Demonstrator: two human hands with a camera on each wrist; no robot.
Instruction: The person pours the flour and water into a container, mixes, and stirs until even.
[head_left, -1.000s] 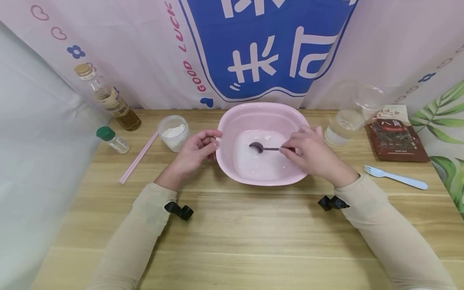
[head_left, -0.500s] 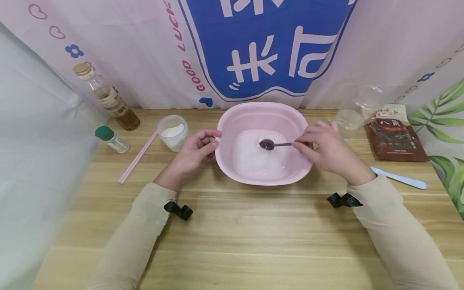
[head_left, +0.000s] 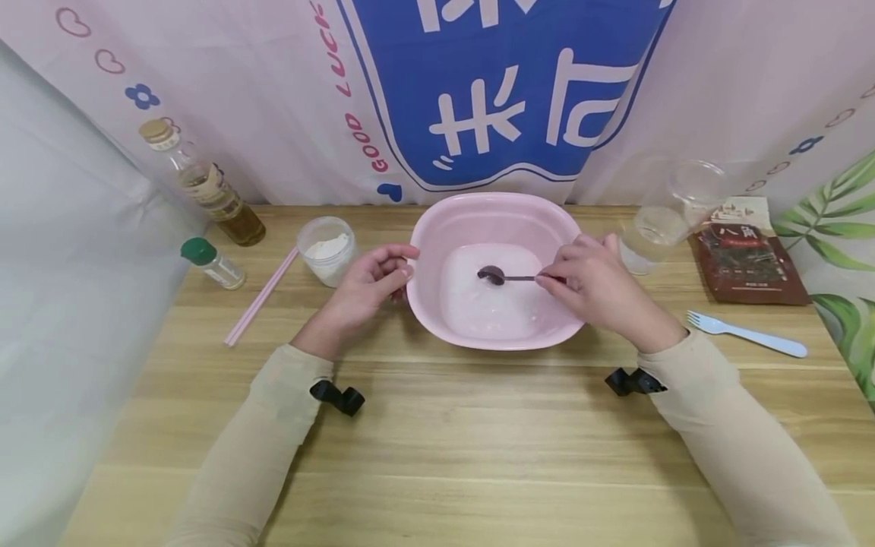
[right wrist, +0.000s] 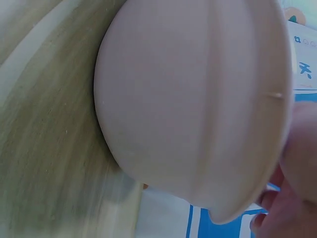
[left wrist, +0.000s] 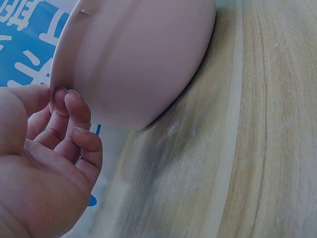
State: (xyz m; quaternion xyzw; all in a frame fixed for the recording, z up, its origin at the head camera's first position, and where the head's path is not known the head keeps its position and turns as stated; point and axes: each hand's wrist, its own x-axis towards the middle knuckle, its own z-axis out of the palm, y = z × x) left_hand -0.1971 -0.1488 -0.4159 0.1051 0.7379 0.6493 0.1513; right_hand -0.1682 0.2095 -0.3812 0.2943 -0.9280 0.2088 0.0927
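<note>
A pink plastic basin (head_left: 499,203) stands on the wooden table with milky white liquid (head_left: 472,311) in its bottom. My left hand (head_left: 372,285) pinches the basin's left rim, and in the left wrist view its curled fingers (left wrist: 79,106) lie against the outside just below the edge. Over the right rim, my right hand (head_left: 598,285) grips the handle of a dark spoon (head_left: 491,275). The spoon's bowl is down at the white liquid, near the basin's middle. In the right wrist view the basin wall (right wrist: 163,99) hides the spoon and much of that hand.
Left of the basin are a jar of white powder (head_left: 328,251), pink chopsticks (head_left: 261,298), a green-capped shaker (head_left: 213,264) and a corked bottle (head_left: 205,186). To the right stand a clear cup (head_left: 649,235), a brown packet (head_left: 748,262) and a blue fork (head_left: 748,336).
My right hand has moved the spoon right and then back left across the basin, its bowl turning as it went. The left hand has stayed at the rim.
</note>
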